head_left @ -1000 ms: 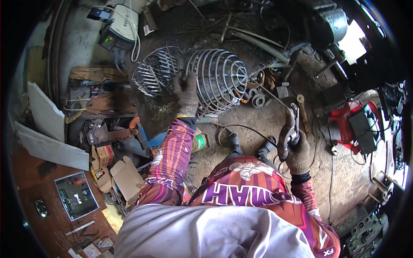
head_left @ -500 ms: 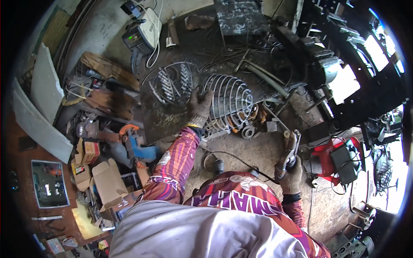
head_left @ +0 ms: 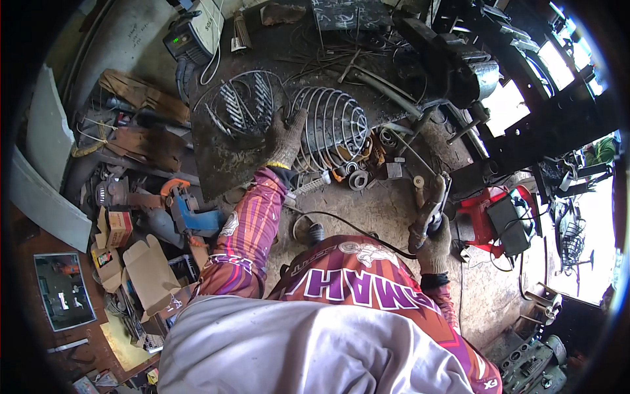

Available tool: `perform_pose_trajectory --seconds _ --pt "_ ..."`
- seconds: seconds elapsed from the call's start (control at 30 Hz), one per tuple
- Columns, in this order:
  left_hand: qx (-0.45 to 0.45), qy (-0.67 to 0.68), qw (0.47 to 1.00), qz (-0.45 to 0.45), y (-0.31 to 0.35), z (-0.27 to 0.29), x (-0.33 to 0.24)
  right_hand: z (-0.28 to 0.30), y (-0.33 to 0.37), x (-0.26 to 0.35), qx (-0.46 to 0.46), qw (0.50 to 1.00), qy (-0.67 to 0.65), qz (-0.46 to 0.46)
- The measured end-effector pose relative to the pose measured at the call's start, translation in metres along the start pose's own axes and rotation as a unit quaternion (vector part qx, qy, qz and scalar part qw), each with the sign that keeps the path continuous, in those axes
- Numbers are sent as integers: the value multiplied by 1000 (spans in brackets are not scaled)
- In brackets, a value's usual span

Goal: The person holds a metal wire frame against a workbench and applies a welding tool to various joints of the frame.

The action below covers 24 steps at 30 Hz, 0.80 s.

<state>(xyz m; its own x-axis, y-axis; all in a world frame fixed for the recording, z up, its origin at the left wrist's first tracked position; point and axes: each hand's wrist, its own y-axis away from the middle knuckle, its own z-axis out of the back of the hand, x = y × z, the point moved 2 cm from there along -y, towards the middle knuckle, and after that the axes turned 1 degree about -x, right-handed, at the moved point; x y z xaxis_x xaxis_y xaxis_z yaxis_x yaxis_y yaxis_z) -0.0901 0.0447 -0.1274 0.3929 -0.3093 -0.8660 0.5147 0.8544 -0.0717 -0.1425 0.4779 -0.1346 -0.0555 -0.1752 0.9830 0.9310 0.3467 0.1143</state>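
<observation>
A dome-shaped cage of metal rods lies on its side on the dark metal bench top, its rounded end facing right. Gloved in knit fabric, my left hand grips the cage's left rim. To the left of that hand lies a round wire frame with rows of short coiled or ribbed metal pieces. My right hand, also gloved, is closed around a welding electrode holder. A thin rod slants from the holder toward the cage's right side, its tip apart from the cage as far as I can tell.
A welding machine stands at the back left. A metal ring sits on the near side of the cage. On the right is a red machine; on the left, a blue power tool and an open cardboard box. A cable crosses before me.
The whole view has shifted, so the bench and cage appear higher and further left. My left hand keeps its hold on the cage; my right still holds the electrode holder.
</observation>
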Motion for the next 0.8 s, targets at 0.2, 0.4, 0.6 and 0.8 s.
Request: perform_pose_trajectory --seconds 0.2,0.4,0.6,0.8 --pt "-34 -40 998 18 8 5 2 2 4 -11 -22 996 -82 -22" --pt "-41 -65 997 33 6 4 1 13 9 -3 -5 998 -5 -57" --pt "-24 22 998 45 -16 6 20 20 13 3 -23 999 23 -24" --pt "-15 15 984 177 -26 12 2 27 11 -18 -32 998 -17 -42"
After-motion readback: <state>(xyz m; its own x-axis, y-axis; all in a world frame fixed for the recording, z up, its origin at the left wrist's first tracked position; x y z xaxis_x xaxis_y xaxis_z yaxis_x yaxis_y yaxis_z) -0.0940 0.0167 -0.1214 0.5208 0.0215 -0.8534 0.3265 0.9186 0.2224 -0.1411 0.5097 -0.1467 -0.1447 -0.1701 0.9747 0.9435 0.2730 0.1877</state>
